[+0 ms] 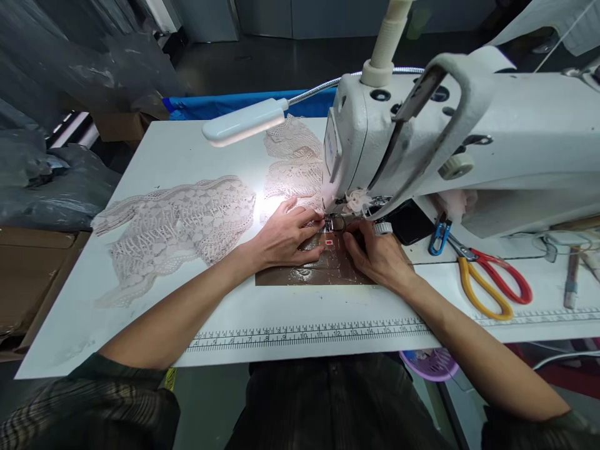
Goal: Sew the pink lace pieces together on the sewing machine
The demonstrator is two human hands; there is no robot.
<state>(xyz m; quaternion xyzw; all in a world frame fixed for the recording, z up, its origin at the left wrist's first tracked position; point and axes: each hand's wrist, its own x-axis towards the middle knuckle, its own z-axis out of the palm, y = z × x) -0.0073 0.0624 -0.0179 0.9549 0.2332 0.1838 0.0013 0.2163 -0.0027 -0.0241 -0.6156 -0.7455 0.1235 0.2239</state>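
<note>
A sewing machine [356,131] stands over the white table, its presser foot [334,223] lowered between my two hands. My left hand [293,234] lies palm down to the left of the foot, fingers stretched out. Its fingertips touch the near edge of a pale pink lace piece [293,178] and the brown tape-covered plate [319,273]. To the right of the foot is my right hand [377,253], its fingers curled and thumb drawn in; whatever they pinch is hidden. A second lace piece [182,215] is spread out on the left of the table.
A lamp [246,122] hangs over the lace. Right of my right hand lie a black phone [409,222], blue thread snips [439,236] and red-and-yellow-handled scissors [485,289]. A ruler strip [304,336] runs along the front edge. A purple basket [431,364] sits below.
</note>
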